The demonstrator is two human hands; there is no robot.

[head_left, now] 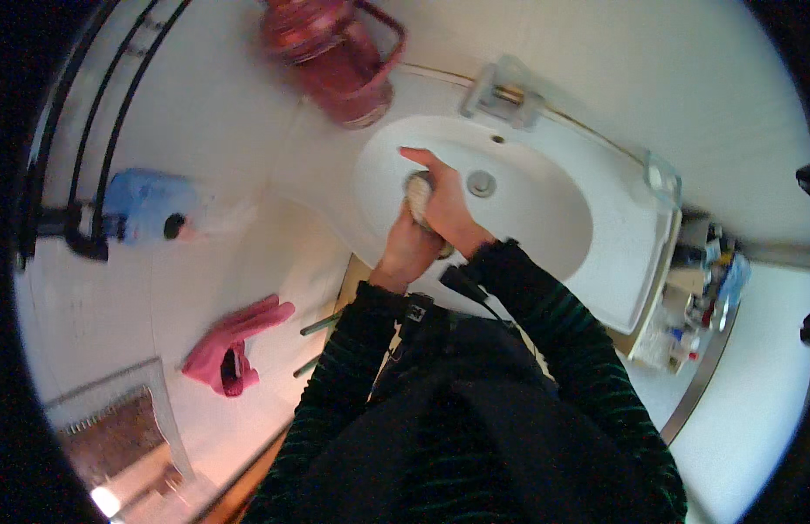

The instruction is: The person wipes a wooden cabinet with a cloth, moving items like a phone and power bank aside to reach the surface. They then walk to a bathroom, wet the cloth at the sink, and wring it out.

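Observation:
Both hands meet over the left part of a white oval washbasin (553, 196). Between them is a rounded beige thing (417, 197) with a ribbed, bristle-like face and a darker rim; it looks like a scrubbing brush, but blur hides its exact kind. My left hand (406, 253) is closed round it from the near left side, its fingers mostly hidden. From the right, my right hand (450, 208) grips across its top, one finger pointing out to the upper left. A grey drain plug (482, 183) lies just right of my right hand.
A faucet (510, 90) stands behind the basin, a red thermos jug (339, 65) at its far left. A clear glass (662, 177) sits on the right rim, above a shelf of small bottles (693, 297). Pink gloves (234, 336) and a blue bottle (151, 205) are at the left wall.

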